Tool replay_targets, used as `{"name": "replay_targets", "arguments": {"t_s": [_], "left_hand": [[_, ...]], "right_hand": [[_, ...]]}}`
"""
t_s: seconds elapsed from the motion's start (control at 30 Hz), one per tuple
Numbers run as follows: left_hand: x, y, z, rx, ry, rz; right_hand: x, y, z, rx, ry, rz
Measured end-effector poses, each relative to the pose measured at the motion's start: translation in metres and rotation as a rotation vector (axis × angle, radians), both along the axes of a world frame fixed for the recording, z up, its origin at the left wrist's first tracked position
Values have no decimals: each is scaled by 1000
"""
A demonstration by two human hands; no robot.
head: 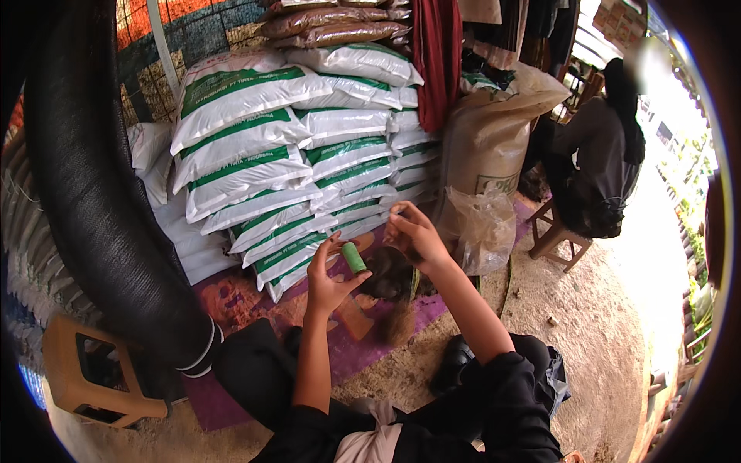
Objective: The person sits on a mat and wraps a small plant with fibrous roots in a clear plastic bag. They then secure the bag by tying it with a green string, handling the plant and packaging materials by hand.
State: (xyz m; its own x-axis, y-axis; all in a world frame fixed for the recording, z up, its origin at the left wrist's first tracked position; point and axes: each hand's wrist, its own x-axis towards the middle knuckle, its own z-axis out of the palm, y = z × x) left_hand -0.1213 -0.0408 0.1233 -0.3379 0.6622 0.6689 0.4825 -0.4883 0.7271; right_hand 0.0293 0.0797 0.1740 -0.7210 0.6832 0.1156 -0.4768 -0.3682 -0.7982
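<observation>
In my left hand (331, 278) is a small green spool of thread (354, 258), held tilted between the thumb and fingers. My right hand (415, 236) is raised to the right of the spool, with thumb and fingertips brought together; whether a thread runs between them cannot be told. Beneath my hands, a dark rounded bundle (389, 272) is partly hidden, and a brown fibrous clump (399, 323) lies nearer me. Both are over a purple mat (370, 353) with orange patches.
White and green plastic sacks (347, 144) are stacked ahead. A large tan sack (483, 144) stands to their right, with a clear plastic bag (486, 226) against it. A person (602, 144) sits on a brown stool (558, 237). Another stool (98, 370) and a black padded column (87, 173) are left.
</observation>
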Motion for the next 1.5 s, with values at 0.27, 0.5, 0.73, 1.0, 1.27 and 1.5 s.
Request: {"name": "replay_targets", "arguments": {"t_s": [0.27,0.5,0.73,1.0,1.27,1.5], "left_hand": [[-5,-5,-32,-230,125,-12],[-3,-2,-41,-311,123,-5],[-11,3,-57,-314,184,2],[-6,10,-80,-312,-342,-207],[-9,7,-73,-282,-28,-27],[2,1,-54,-319,152,25]], "right_hand": [[8,7,-33,47,-13,-153],[25,12,-36,85,51,-260],[54,33,-23,81,110,-418],[63,33,-21,120,16,-465],[72,45,-38,430,-446,-611],[40,13,-54,1096,-770,-580]]}}
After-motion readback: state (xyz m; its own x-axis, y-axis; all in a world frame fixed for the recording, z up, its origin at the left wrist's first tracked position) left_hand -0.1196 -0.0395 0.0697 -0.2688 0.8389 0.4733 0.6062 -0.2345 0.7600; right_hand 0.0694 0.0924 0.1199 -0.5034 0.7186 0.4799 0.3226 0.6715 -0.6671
